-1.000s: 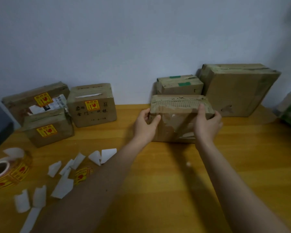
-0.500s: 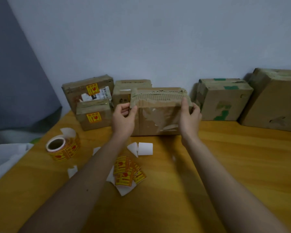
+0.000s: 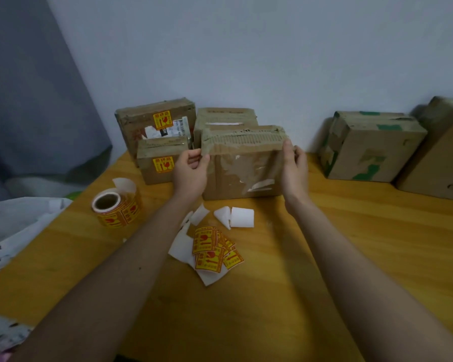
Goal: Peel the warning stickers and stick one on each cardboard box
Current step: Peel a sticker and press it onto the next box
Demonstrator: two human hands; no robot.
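Observation:
A taped cardboard box [image 3: 243, 165] stands on the wooden table, held at both sides: my left hand [image 3: 190, 171] grips its left edge and my right hand [image 3: 294, 171] its right edge. Its front face carries no sticker. Left of it sit two boxes with yellow-and-red warning stickers, a small front one [image 3: 160, 165] and a larger back one [image 3: 154, 121]. A third box [image 3: 225, 117] stands right behind the held one. A roll of warning stickers [image 3: 117, 207] lies at the left. Several loose stickers [image 3: 212, 249] lie in front of the held box.
Two unstickered boxes stand against the wall at the right, one with green tape [image 3: 366, 146] and a big one [image 3: 439, 158] at the frame edge. White backing scraps [image 3: 236, 216] litter the table. A white cloth [image 3: 13, 226] lies off the table's left edge.
Both hands have carried the box leftwards from the right group and set it beside the stickered boxes. The view has swung left with it.

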